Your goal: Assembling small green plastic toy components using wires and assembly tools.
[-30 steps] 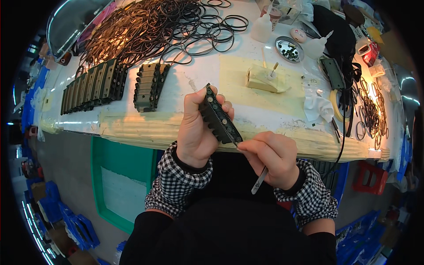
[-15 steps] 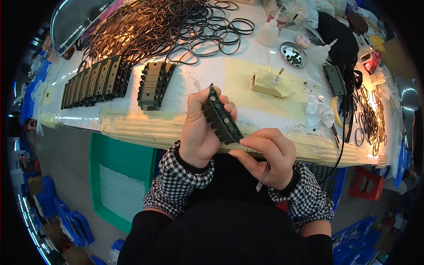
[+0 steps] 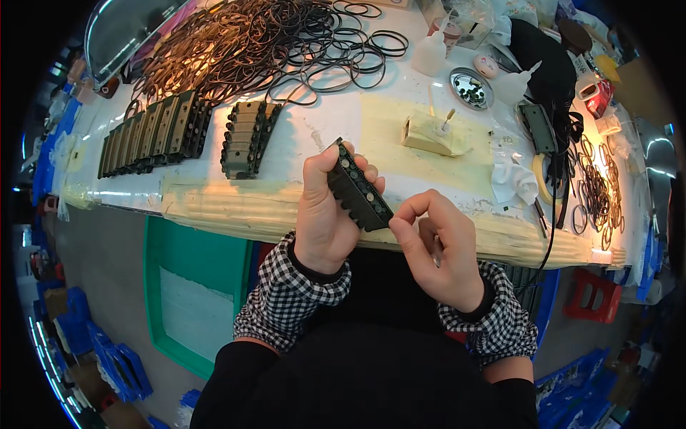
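Note:
Held at a slant in my left hand (image 3: 323,214) is a dark green ribbed model part (image 3: 357,193). It has a row of round studs along one face and scalloped bumps on its lower edge. My left fingers wrap around its upper end. At its lower right end, the thumb and forefinger of my right hand (image 3: 450,254) pinch together, close against the tip. Whatever lies between them is too small to make out. The other right fingers curl into the palm, where a slim tool is mostly hidden. Similar green parts (image 3: 246,139) stand on the table beyond my left hand.
A row of tan-and-green parts (image 3: 153,136) stands at the left, below a heap of dark rubber-like loops (image 3: 236,43). Further right are a taped block (image 3: 429,136), a round dish of small dark pieces (image 3: 471,89), squeeze bottles (image 3: 429,53) and a black cable (image 3: 554,236).
My right hand has turned, closing its fingertips at the part's lower end. The slim tool that stuck out below the palm is now mostly hidden. My left hand keeps its grip, the part tilting slightly.

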Available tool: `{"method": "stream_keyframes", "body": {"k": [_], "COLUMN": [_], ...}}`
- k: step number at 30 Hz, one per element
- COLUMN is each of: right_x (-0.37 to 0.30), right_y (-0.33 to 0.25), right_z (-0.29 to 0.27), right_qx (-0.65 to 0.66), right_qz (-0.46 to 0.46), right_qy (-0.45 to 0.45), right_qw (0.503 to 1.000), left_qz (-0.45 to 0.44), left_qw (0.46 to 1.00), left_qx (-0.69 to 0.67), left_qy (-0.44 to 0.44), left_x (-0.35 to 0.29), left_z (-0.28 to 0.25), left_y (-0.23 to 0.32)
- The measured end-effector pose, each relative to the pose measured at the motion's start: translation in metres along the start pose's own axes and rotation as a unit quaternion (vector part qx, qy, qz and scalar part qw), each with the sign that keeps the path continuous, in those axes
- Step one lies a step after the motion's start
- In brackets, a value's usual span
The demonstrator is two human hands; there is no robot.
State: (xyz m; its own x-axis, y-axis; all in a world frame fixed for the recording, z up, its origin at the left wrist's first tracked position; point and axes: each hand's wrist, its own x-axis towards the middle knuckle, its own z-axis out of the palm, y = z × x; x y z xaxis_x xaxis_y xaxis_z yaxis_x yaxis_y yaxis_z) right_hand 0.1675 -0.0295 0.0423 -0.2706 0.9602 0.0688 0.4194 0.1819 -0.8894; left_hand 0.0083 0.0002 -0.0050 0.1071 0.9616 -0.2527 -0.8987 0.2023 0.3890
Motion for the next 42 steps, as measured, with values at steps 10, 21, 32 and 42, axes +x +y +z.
{"method": "stream_keyframes", "body": {"k": [10, 21, 32, 42], "right_x": [-0.002, -0.002, -0.005, 0.009], "right_y": [0.017, 0.016, 0.010, -0.017], "right_z": [0.002, -0.002, -0.006, -0.014], "right_qx": [-0.089, -0.095, -0.116, -0.058], "right_qz": [-0.201, -0.218, -0.202, -0.212], "right_qy": [0.041, 0.025, -0.019, 0.046], "right_qw": [0.975, 0.971, 0.972, 0.974], "left_qz": [-0.077, -0.024, 0.050, 0.140], "left_qw": [0.980, 0.983, 0.978, 0.949], "left_qx": [-0.144, -0.042, 0.089, 0.206], "left_qy": [-0.118, -0.176, -0.181, -0.194], "left_x": [0.006, -0.003, -0.010, -0.011], "left_z": [-0.012, -0.009, -0.005, -0.006], "left_y": [0.005, 0.007, 0.008, 0.002]}}
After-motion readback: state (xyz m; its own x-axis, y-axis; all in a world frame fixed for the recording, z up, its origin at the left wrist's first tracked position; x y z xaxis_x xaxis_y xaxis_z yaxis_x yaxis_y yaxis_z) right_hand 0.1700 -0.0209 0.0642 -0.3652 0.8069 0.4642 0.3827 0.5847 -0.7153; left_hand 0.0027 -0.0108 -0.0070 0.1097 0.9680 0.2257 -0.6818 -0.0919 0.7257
